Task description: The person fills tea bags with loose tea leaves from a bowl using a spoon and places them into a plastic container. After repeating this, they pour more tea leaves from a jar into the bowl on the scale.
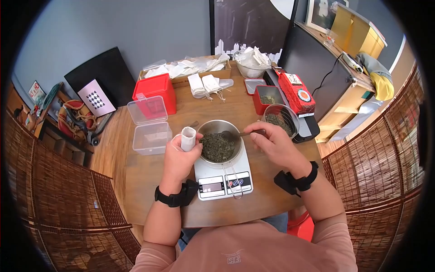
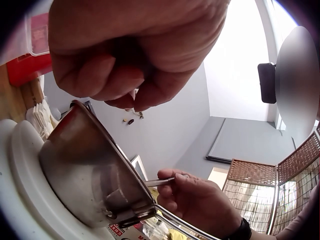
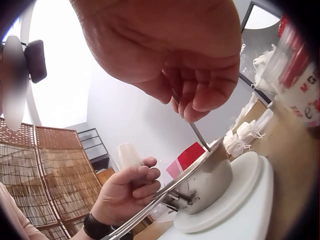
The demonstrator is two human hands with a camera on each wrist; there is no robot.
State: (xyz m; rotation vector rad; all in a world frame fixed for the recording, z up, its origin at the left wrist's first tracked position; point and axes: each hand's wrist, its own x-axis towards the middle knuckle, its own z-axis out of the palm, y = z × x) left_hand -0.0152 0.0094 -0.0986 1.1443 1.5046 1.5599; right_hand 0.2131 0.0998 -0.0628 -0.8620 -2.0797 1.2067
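My left hand (image 1: 176,158) grips an open white fabric pouch (image 1: 188,140) upright, mouth up, just left of a metal saucepan (image 2: 85,170). Dark green dried leaves (image 1: 216,149) lie in the pan, which stands on a white kitchen scale (image 1: 204,177). From the right, my right hand (image 1: 277,141) pinches the handle of a spoon (image 1: 244,133), its bowl down in the leaves. The right wrist view shows the spoon handle (image 3: 199,136) slanting over the pan's rim. The pan's wire handle (image 1: 232,179) points toward me across the scale's buttons.
Left of the pan sit a hinged clear plastic box (image 1: 152,138) and a red box (image 1: 156,93). Behind are tied white pouches (image 1: 204,84), a carton of pouches (image 1: 181,81) and a glass bowl (image 1: 249,71). A clear tub of leaves (image 1: 278,122), red tin (image 1: 263,108) and red packet (image 1: 294,93) stand right.
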